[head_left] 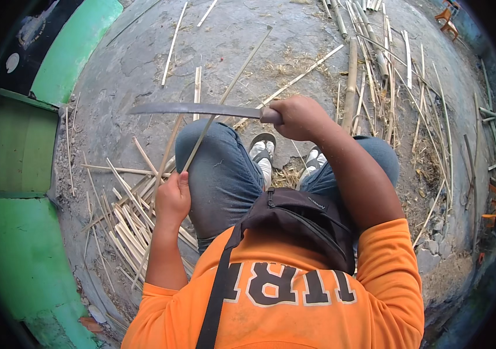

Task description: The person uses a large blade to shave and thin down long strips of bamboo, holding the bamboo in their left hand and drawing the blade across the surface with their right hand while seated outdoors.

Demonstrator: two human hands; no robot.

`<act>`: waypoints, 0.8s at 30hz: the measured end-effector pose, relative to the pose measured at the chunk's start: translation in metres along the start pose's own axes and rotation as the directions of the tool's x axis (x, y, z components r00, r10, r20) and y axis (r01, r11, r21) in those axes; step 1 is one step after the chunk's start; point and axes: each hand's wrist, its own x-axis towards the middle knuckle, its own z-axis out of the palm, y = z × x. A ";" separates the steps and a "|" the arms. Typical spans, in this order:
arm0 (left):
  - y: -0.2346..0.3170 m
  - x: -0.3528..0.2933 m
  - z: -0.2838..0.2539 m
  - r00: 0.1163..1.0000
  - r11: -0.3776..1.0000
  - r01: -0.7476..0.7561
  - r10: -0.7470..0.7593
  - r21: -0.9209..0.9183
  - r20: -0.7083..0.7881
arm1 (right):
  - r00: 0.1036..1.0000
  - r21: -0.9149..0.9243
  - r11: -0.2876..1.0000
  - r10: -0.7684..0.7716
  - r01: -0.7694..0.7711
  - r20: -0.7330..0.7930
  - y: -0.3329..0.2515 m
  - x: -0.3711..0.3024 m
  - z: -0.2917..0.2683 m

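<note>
My right hand (301, 118) is closed round the pale handle of a machete (195, 109), whose long curved blade points left above my knee. Its blade crosses over a thin bamboo strip (225, 93); whether the two touch I cannot tell. The lower end of that strip is pinched in my left hand (173, 199), beside my left thigh, and the strip slants up and away to the right. Under and beside my left forearm lies a heap of split bamboo strips (128, 232) on the ground.
Bamboo poles (351, 87) and loose strips lie scattered on the right of the concrete ground (137, 75), among dry shavings. A green wall (21, 250) runs along the left. My sandalled feet (262, 154) are between my knees, and a black bag (300, 224) hangs across my body.
</note>
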 end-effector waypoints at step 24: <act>-0.013 0.011 0.001 0.971 0.939 0.224 -0.191 -0.261 0.147 | 0.955 0.094 0.968 0.246 -0.233 -0.168 0.045 0.006 -0.002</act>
